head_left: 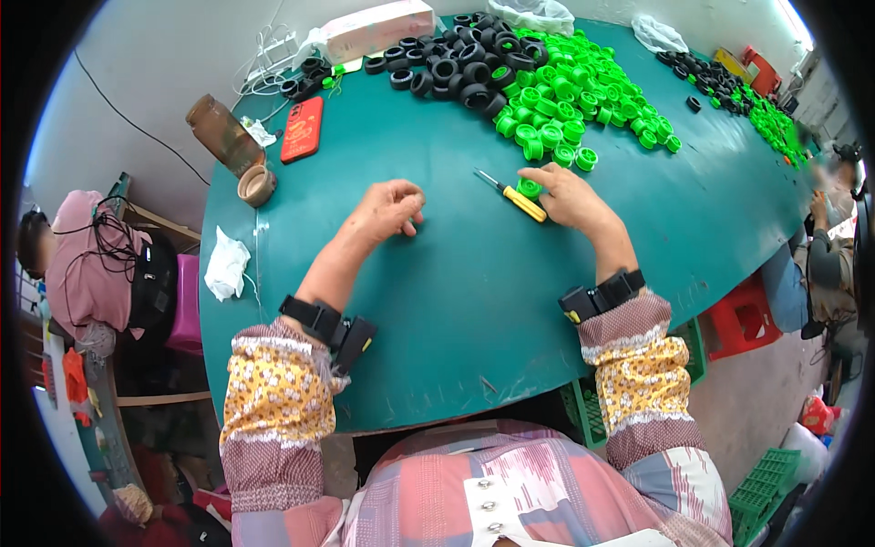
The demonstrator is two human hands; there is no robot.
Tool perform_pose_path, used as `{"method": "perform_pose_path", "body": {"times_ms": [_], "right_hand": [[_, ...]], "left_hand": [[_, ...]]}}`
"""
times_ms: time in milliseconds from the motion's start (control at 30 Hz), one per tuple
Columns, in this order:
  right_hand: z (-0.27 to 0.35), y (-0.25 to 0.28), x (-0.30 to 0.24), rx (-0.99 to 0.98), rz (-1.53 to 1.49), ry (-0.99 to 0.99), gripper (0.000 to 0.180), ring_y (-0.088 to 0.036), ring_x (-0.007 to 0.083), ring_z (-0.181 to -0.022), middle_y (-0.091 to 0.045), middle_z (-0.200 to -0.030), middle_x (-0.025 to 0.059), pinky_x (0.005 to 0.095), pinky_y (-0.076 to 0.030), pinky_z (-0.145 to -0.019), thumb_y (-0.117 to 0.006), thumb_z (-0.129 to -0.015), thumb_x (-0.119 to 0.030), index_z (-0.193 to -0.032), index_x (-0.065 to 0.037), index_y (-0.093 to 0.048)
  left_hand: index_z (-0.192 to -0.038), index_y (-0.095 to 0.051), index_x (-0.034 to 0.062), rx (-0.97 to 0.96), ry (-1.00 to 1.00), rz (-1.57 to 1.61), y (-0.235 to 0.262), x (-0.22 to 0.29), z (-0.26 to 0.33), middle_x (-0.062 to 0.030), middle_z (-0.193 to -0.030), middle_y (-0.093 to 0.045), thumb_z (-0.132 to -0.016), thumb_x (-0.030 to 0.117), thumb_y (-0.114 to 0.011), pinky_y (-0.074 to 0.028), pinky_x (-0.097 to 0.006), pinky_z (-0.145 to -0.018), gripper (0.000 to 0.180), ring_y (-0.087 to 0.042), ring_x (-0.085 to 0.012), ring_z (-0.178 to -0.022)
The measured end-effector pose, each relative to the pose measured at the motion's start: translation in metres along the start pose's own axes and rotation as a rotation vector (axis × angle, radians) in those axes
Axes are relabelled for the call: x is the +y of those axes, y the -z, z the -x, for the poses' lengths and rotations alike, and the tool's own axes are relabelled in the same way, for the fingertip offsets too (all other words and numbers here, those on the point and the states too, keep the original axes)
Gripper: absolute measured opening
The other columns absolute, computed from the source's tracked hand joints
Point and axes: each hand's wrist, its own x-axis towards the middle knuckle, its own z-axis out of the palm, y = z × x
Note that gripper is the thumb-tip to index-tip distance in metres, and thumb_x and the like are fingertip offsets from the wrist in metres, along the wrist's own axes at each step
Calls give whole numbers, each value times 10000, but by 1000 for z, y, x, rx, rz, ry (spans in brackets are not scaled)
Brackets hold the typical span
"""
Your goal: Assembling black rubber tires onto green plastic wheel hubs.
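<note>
My right hand (567, 193) has its fingers closed on a small green plastic wheel rim (529, 189), low over the green table. Just left of that rim lies a screwdriver (523, 202) with a yellow and black handle, its metal shaft pointing to the far left. My left hand (390, 210) hovers above the table to the left, fingers curled in; no object shows in it. Beyond my right hand, a heap of green wheel rims (570, 91) spreads over the table. Many black rubber tyres (456, 68) are piled beside it on the left.
A red phone (303, 129), a brown bottle (223, 135), a tan lid (257, 185) and crumpled tissue (227, 264) line the table's left side. A pink-white box (378, 29) stands at the back. Other people sit at both sides; a red stool (743, 319) is at right.
</note>
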Motion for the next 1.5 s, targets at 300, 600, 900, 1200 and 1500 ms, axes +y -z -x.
{"method": "perform_pose_path", "body": {"times_ms": [300,600,900,1200,1500], "right_hand": [[4,-2,-6,144,-132,23,353,-497,299,-950,-514,-980,123,367,-427,-819,-607,-685,-93,-1033,-71,-550],[5,-4,2,187,-236,-65,335,-525,255,-887,-517,-962,94,331,-450,-750,-653,-660,-101,-983,-68,-569],[-3,-20,16,283,-384,-55,296,-555,298,-842,-554,-893,112,352,-456,-737,-645,-638,-170,-907,-73,-573],[13,-21,-54,212,-436,23,346,-599,276,-726,-619,-804,139,338,-467,-664,-650,-683,-225,-969,-55,-553],[47,-53,-112,19,-179,209,342,-572,271,-743,-586,-827,128,336,-464,-684,-660,-703,-213,-995,-68,-558]], "left_hand": [[-1109,-549,100,500,-273,-628,53,7,-160,-170,-859,-628,-709,280,-598,-472,-378,-749,441,-602,-314,-822],[-967,-625,81,641,-150,-767,41,17,-236,-167,-952,-620,-690,366,-630,-462,-377,-777,398,-585,-321,-886],[-892,-600,23,386,-282,-716,33,16,-95,-148,-815,-601,-667,242,-640,-464,-359,-688,317,-578,-302,-751],[-1188,-428,54,176,-312,-858,-20,-8,122,-167,-1008,-551,-632,85,-717,-451,-357,-812,627,-546,-316,-912],[-926,-601,-2,297,-293,-219,-19,-40,113,-120,-819,-634,-769,244,-551,-457,-284,-682,296,-571,-167,-714]]}}
